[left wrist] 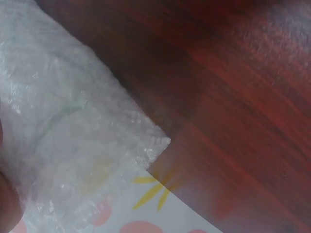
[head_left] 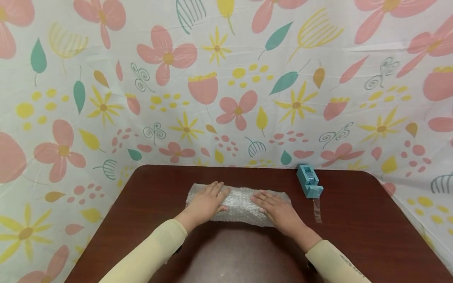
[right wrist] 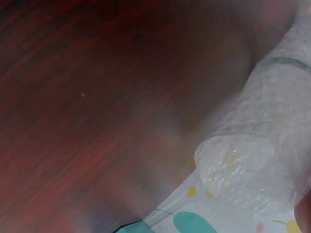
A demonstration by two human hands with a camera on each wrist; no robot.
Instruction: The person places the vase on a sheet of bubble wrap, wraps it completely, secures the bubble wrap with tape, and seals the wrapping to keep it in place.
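Brown table [head_left: 354,220] mid-area | left hand [head_left: 207,202], right hand [head_left: 279,210] flat on bubble-wrap bundle [head_left: 238,204] | tape dispenser [head_left: 309,181] near right

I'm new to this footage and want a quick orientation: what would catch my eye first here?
First, the bubble-wrap bundle lying mid-table, with the left hand and right hand resting flat on its ends. Next, the teal tape dispenser to its right near the back edge of the dark wooden table, a clear tape strip lying just in front.
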